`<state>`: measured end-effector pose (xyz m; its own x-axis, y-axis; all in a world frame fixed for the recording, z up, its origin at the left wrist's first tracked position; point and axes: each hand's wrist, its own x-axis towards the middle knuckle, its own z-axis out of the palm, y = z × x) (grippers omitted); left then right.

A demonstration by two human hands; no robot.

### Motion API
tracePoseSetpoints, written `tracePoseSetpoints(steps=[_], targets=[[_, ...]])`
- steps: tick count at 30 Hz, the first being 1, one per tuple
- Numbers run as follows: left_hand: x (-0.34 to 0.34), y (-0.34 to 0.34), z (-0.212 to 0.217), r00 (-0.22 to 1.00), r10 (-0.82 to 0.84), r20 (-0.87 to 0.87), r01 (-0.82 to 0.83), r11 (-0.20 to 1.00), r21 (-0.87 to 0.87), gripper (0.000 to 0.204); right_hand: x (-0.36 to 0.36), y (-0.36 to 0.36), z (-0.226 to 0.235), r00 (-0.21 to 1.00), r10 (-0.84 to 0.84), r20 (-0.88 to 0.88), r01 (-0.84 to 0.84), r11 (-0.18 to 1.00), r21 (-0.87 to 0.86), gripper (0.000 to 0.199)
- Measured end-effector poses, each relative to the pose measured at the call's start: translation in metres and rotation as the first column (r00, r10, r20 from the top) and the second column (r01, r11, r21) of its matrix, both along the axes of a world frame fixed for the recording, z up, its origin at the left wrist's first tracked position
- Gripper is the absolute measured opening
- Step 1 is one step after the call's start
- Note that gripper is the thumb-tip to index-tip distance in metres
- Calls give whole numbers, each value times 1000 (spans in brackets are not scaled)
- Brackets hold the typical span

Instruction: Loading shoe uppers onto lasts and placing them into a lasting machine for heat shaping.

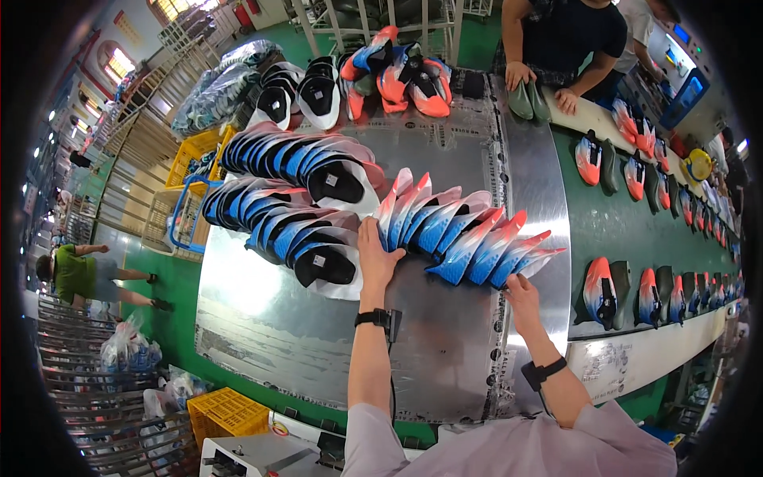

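A fanned row of shoe uppers point(455, 232), blue at the lower ends and fading through white to coral tips, lies across the metal table. At its left end is my left hand point(377, 258), fingers stretched out together and thumb apart, beside the nearest uppers. My right hand point(522, 300) has its fingers closed at the blue end of the last upper point(518, 269) on the right; the exact grip is partly hidden. Left of my left hand, two overlapping stacks of similar uppers show black linings, the nearer stack point(278, 226) and the farther stack point(306, 159).
The metal table point(318, 346) has more black-and-white uppers point(320, 94) and coral ones point(421, 83) at its far edge. On the right, a green conveyor point(584, 230) carries shoes and green shoe lasts. A co-worker's hands point(520, 75) hold lasts beyond. Yellow crates point(230, 413) stand at left.
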<state>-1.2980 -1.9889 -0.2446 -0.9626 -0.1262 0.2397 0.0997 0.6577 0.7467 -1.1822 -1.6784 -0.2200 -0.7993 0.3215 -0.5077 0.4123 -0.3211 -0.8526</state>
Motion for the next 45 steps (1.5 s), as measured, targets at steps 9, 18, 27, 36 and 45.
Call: tracePoseSetpoints(steps=[9, 18, 27, 36, 45], targets=[[29, 19, -6, 994, 0, -107, 16, 990, 141, 81, -6, -10, -46, 989, 70, -131, -22, 942, 335, 22], [28, 22, -13, 996, -24, -89, 33, 994, 103, 74, -8, 35, -39, 865, 501, 31, -377, 607, 700, 18], [17, 22, -13, 999, -19, 32, 18, 999, 31, 66, -7, 30, -39, 910, 379, -170, -384, 923, 3, 37], [6, 17, -4, 991, -61, 123, 53, 996, 69, 64, -10, 43, -50, 915, 354, -194, -365, 931, -26, 42], [-1, 8, -8, 972, -85, 220, 65, 993, 97, 97, -11, 36, -42, 937, 236, -257, -243, 970, 4, 39]])
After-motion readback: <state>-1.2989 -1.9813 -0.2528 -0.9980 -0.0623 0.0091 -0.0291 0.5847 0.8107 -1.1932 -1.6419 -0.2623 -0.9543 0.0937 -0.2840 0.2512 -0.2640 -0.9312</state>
